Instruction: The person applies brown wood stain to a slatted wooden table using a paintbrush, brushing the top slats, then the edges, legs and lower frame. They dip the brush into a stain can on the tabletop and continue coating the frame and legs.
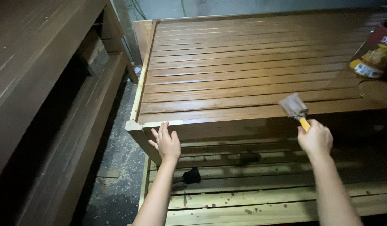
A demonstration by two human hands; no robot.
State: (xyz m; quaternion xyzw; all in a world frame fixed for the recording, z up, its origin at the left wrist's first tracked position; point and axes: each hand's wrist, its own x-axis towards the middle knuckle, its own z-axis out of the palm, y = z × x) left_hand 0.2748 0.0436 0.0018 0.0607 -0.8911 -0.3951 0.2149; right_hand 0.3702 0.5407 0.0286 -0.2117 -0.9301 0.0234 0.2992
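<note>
So the flat paintbrush with the yellow handle and stain-darkened bristles [295,109] sits in the right hand [315,139], fingers wrapped tight around the handle, bristles pointing up and away. The bristle end hovers right at the front edge of the slatted wooden bed frame coated in glossy brown stain [243,71], over the last slat or so. Can't tell if it's actually touching the wood.

The left hand [165,143] is empty, fingers spread loosely apart, fingertips resting against the front rail near the pale unstained corner post [135,129]. That corner and the left side rail look like bare light wood, while the top slats are all wet-looking and shiny.

Off to the right on the slats there's a round tin of wood stain with a red and yellow label [375,52], tilted a bit, with its round lid [377,91] lying just beside it.

Under the frame there's a second slatted frame in pale raw wood [264,205] with dark drips on it, plus a small dark lump [191,175] I can't identify. Dark brown wooden furniture [42,83] stands along the left, with a dusty concrete floor [118,184] between.
</note>
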